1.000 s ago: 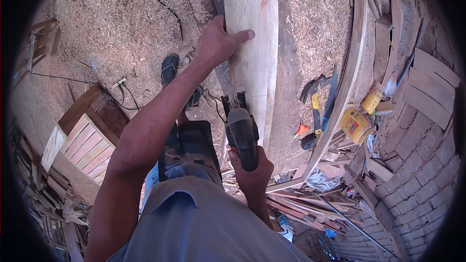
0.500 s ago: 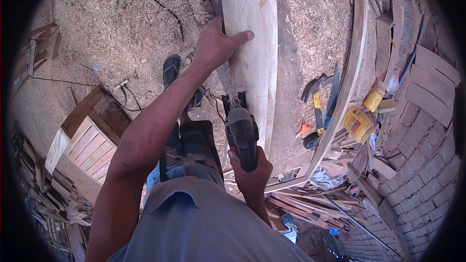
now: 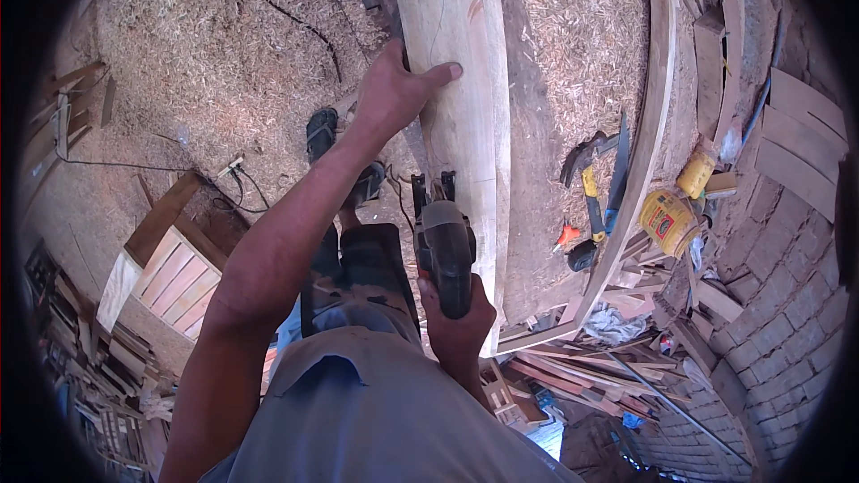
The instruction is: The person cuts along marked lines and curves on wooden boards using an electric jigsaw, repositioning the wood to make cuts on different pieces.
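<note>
A pale wooden plank (image 3: 465,139) runs lengthwise in front of me, with a thin curved line drawn along its upper face. My left hand (image 3: 396,89) grips its left edge, thumb stretched over the top, the other fingers partly hidden along the side. Closed round the handle of a dark power jigsaw (image 3: 446,246) is my right hand (image 3: 458,326). The jigsaw's forked base sits at the plank's left edge, nearer to me than my left hand. Its blade cannot be made out.
Right of the plank lie a hammer (image 3: 591,197), a handsaw (image 3: 617,179) and a small orange object (image 3: 567,234). A long curved board (image 3: 658,98) stands beyond them, beside a yellow plastic container (image 3: 669,222). Wood shavings cover the ground. A slatted wooden piece (image 3: 179,277) and a cable (image 3: 277,0) are leftward.
The view has shifted slightly, so the plank's far end appears further left. Both hands keep their grips, and the jigsaw stays at nearly the same spot along the plank's edge.
</note>
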Available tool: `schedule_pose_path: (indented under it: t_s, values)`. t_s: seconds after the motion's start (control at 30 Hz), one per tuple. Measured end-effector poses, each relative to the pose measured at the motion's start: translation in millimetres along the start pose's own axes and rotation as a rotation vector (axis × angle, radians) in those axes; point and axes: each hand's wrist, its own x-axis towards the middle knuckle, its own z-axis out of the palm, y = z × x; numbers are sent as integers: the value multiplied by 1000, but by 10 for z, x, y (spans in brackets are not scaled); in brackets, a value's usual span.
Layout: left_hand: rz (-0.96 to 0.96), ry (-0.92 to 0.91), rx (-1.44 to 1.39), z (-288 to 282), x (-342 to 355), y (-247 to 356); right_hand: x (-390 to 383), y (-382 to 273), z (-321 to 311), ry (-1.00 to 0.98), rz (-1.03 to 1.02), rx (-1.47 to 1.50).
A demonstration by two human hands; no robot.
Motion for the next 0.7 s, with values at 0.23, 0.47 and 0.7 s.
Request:
schedule_pose_path:
  t_s: [0.23, 0.47, 0.7]
  values:
    - [-19, -15, -5, -48, -27, 54, -26, -25, 92, 24, 12, 21]
    - [-49, -42, -56, -57, -14, 95, -63, -49, 208, 80, 35, 101]
    - [-3, -70, -122, -47, 6, 82, -93, -57, 349, 143, 73, 176]
